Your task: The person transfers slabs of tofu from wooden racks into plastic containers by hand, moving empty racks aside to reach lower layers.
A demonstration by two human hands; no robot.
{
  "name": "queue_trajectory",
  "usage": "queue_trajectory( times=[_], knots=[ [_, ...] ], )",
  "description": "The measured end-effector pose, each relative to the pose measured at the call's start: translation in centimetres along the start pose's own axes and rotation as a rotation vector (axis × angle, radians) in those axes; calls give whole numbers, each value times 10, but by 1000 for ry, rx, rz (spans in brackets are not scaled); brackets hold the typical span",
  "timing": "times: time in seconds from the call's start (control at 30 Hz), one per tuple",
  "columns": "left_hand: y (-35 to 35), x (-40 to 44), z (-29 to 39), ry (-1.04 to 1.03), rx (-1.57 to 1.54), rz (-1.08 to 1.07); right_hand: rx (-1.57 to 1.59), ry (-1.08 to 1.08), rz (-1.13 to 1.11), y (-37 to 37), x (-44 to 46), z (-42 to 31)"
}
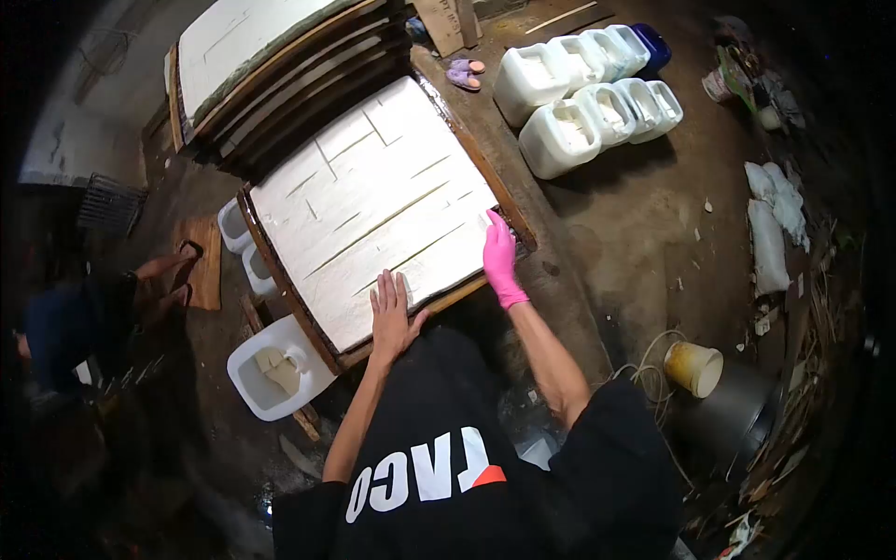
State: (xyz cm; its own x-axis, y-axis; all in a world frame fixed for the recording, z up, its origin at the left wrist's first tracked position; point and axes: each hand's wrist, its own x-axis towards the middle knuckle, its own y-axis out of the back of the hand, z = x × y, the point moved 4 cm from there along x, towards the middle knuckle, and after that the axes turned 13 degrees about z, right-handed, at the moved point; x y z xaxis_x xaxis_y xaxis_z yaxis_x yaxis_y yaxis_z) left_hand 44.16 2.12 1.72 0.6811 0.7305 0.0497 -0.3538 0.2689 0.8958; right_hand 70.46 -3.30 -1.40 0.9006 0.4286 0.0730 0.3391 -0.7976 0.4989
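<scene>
A large white slab that looks like tofu (364,215) lies in a wooden tray (500,201) in front of me, with several straight cuts across its top. My left hand (392,313), bare, rests flat on the slab's near edge with its fingers stretched out. My right hand (500,259), in a pink rubber glove, is at the near right corner, by a dark gap between slab and wood. Its fingers are drawn together there; what they hold, if anything, is hidden.
Beyond the tray stands a stack of similar trays (308,79). Cut-open white jugs (558,140) stand in rows at the right. A white jug with pale pieces (271,369) stands at the lower left. Another person (75,322) is at the far left. A yellowish bucket (693,369) lies at the right.
</scene>
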Motion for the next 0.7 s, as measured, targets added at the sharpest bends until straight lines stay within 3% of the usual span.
queue_trajectory(
  times=[0.03, 0.07, 0.1, 0.17, 0.2, 0.27, 0.33, 0.4, 0.53, 0.6, 0.63, 0.67, 0.7],
  knots=[
    [-4, 0, 2, -5, 21, -10, 132, -129, -72, 2, 7, -1],
    [-6, 0, 0, -10, 44, -27, 32, -294, -112, 9, 20, 8],
    [-7, -1, -3, -6, 48, -39, 151, -354, -342, 8, 38, 28],
    [-9, -5, -8, 1, 54, -65, 340, -908, -730, 15, 46, 16],
    [-7, -5, -10, 2, 58, -67, 353, -971, -836, 12, 53, 13],
    [-7, -7, -7, 15, 54, -66, 309, -875, -942, 3, 60, 8],
    [-6, -6, -5, 35, -6, -77, 221, -578, -894, -5, 60, 6],
    [-8, -7, -4, 56, -43, -76, 212, -439, -812, 0, 51, 12],
    [11, -11, -4, 130, -126, 27, 595, -817, -582, 21, 51, 89],
    [20, -11, 9, 208, -311, 63, 446, -708, -380, 58, 32, 33],
    [22, -17, 14, 219, -369, 60, 740, -1070, -608, 57, 21, 35],
    [38, -19, 23, 290, -431, -39, 768, -1103, -679, 53, -9, -40],
    [43, -21, 28, 293, -490, 25, 591, -1018, -690, 48, -22, -67]
  ],
)
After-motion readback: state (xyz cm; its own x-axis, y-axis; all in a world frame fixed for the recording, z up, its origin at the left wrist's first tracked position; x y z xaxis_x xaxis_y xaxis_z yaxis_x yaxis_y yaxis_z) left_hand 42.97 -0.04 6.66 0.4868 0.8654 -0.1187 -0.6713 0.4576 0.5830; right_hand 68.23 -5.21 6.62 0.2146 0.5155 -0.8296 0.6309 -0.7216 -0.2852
